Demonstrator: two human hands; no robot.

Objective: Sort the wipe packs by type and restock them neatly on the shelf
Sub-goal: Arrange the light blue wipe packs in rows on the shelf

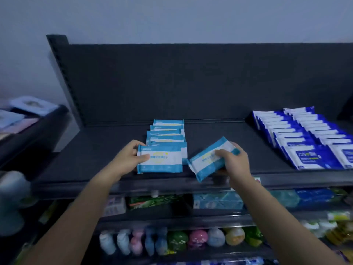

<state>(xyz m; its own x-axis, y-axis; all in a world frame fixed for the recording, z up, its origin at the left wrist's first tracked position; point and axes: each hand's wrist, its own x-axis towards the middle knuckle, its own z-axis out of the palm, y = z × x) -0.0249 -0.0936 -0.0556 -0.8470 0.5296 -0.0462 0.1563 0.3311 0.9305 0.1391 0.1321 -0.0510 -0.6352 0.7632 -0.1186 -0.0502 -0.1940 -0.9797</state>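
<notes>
On the dark top shelf [107, 150] a row of several light-blue and white wipe packs [165, 133] runs from the back toward the front. My left hand [128, 156] grips the front pack of that row [162, 159] by its left edge, thumb on its face. My right hand [234, 161] holds another light-blue pack [205, 161], tilted, just right of the row near the shelf's front edge. At the right of the shelf lie two overlapping rows of dark-blue and white wipe packs [305, 138].
The shelf's dark back panel [191, 83] rises behind. Lower shelves hold tissue packs [217, 201], green packs [152, 200] and rounded bottles [177, 240]. A side unit at the left carries pale packs [32, 106].
</notes>
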